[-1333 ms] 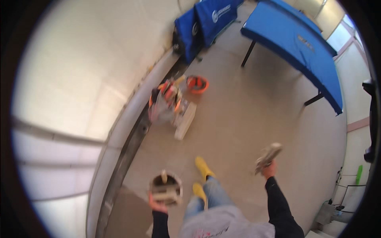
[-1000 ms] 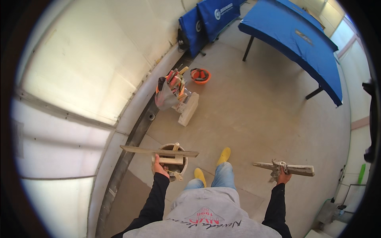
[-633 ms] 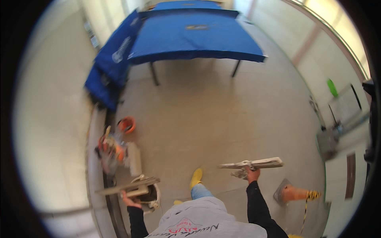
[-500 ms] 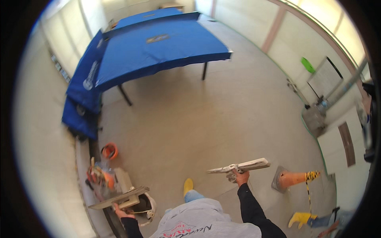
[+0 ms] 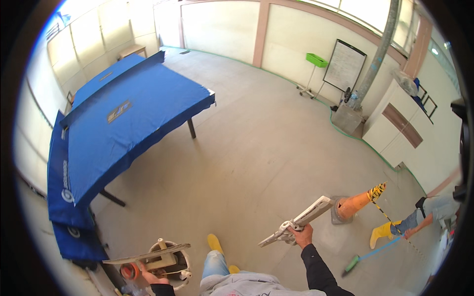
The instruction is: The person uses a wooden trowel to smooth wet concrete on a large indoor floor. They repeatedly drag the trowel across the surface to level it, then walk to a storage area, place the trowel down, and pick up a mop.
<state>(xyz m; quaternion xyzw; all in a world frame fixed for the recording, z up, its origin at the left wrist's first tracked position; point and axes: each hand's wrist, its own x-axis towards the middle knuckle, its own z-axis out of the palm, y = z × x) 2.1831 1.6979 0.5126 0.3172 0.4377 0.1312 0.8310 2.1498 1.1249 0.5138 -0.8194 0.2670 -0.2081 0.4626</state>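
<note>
My right hand is closed round the handle of a long, flat, pale trowel-like tool, held tilted in front of me. At lower left, my left hand grips a flat board with a block-like handle underneath, its thin edge facing up. A whitish bucket with a wire handle shows behind and below that board. Whether my left hand also carries the bucket by its handle, I cannot tell. My yellow boot steps forward on the grey floor.
A blue-covered table stands at left. An orange cone with striped tape is near my right hand. At right, another person in yellow boots holds a green broom. A whiteboard and white cabinet line the wall.
My view has swung right: the blue table sits further left, and the whiteboard and other person show more fully. Both hands keep hold of their tools.
</note>
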